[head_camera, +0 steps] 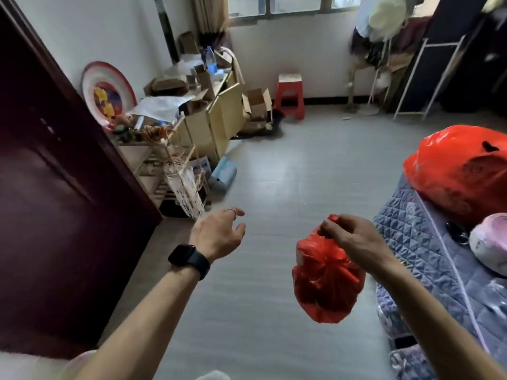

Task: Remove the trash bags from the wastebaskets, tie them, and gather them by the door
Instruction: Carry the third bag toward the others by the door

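Note:
A small red trash bag hangs in the air above the grey floor, bunched shut at its top. My right hand pinches that gathered top between fingers and thumb. My left hand is held out to the left of the bag, fingers spread, holding nothing; a ring and a black watch are on it. A dark brown door stands open along the left side. A larger red plastic bag rests on the bed at the right.
A bed with a blue quilted cover fills the right edge. A cluttered shelf with cardboard boxes lines the left wall beyond the door. A red stool stands under the window. Grey floor stretches between them.

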A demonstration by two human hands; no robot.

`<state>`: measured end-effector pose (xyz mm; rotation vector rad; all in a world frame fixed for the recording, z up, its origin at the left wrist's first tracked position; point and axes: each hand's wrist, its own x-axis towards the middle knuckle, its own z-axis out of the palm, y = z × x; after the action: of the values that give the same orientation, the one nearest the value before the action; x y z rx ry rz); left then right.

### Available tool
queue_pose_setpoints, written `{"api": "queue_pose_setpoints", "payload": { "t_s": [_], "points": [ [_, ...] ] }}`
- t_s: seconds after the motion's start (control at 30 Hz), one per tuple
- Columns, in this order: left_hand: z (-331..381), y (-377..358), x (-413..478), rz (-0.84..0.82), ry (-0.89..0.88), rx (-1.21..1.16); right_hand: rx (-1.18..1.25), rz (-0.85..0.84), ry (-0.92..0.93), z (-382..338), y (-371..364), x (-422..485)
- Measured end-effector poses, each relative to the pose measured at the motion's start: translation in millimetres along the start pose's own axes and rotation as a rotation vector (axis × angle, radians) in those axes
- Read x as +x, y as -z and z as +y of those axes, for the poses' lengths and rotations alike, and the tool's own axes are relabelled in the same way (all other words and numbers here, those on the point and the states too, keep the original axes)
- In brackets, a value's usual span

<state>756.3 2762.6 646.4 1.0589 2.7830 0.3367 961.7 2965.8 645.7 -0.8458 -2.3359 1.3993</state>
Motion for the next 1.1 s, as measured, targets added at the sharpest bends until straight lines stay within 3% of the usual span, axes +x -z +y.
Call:
{"api": "queue_pose_setpoints", "payload": {
  "t_s": [0.37, 0.73, 1.1],
  "points": [
    [76.8, -28.4, 303.1, 0.001, -0.152, 0.004, 0.039, 0.106, -0.073, 51.2, 91.5, 264.4],
    [161.9, -43.7, 588.1, -0.124, -0.253, 0.047, 0.079, 0.189, -0.182, 81.4, 177.7, 494.3],
    [325.9, -69.3, 873.2, -0.143, -0.349, 0.098, 0.214, 0.366, -0.255, 166.9, 329.8, 750.1]
  ]
}}
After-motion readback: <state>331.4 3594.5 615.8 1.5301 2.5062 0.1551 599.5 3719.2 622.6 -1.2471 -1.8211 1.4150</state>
